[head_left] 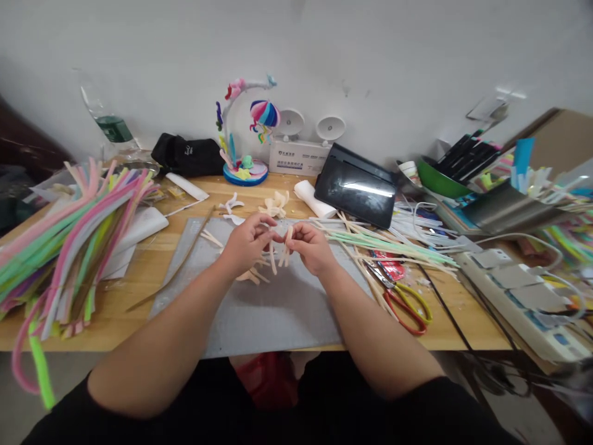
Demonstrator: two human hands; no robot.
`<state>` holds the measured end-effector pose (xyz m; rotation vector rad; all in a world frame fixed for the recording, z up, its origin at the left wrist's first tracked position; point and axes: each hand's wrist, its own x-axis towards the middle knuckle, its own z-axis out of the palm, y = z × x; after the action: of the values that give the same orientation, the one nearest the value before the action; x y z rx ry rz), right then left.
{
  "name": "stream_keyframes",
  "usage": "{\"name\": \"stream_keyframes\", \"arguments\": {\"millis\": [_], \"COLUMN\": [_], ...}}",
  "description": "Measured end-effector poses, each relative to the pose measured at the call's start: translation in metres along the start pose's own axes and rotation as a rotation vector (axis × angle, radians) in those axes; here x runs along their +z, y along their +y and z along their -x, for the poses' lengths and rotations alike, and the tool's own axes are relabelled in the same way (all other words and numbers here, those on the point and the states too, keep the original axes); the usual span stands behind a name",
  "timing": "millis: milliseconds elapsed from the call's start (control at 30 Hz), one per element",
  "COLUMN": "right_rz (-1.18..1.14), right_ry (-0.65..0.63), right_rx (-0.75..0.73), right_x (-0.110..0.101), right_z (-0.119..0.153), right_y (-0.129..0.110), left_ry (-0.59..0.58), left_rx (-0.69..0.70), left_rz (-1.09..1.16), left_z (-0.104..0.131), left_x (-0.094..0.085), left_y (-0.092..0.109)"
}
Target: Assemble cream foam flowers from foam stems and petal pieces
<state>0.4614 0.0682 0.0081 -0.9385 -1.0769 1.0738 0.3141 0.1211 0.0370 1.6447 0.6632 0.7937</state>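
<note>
Both hands meet above the grey cutting mat (278, 315). My left hand (248, 242) pinches a cream pipe cleaner (273, 259) whose end hangs down. Close beside it, my right hand (311, 246) grips folded cream pipe cleaners (288, 246) between thumb and fingers. Whether the held pieces are joined is too small to tell. Short cream pieces (252, 275) lie on the mat below my left hand. A cream pipe-cleaner bundle (275, 203) rests just beyond the mat, and a white bent piece (231, 203) is to its left.
A thick bundle of coloured pipe cleaners (83, 247) covers the table's left side. Scissors (407, 306) with red and yellow handles lie right of the mat. A power strip (523, 296) runs along the right. A finished pipe-cleaner ornament (245, 173) and black tablet-like object (356, 185) stand behind.
</note>
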Motion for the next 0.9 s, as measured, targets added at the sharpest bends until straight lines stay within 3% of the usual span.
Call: {"name": "stream_keyframes", "arguments": {"millis": [67,167,233,300,433,733,900], "right_rz": [0.094,0.524,0.812,0.928,0.958,0.958,0.722], "right_ry": [-0.047,-0.123,-0.058,0.0,-0.109,-0.105,-0.076], "right_rx": [0.012,-0.069,-0.255,-0.488,-0.745,-0.705,-0.588], "right_x": [-0.005,-0.014,-0.015,-0.013,-0.004,0.005,0.008], "right_z": [0.003,0.005,0.006,0.007,0.01,0.015,0.015], "right_y": [-0.003,-0.011,-0.016,-0.018,-0.014,-0.009,-0.011], "left_ry": [0.009,0.038,0.044,0.042,0.035,-0.074,0.093], "left_rx": [0.007,-0.036,-0.109,-0.185,-0.287,-0.341,-0.213], "left_rz": [0.03,0.126,0.243,0.385,0.593,0.559,0.455], "left_z": [0.003,0.004,0.003,0.002,0.002,0.003,0.001], "left_x": [0.0,0.001,0.003,0.006,0.009,0.01,0.005], "left_y": [0.001,0.005,0.005,0.002,-0.003,0.001,-0.003]}}
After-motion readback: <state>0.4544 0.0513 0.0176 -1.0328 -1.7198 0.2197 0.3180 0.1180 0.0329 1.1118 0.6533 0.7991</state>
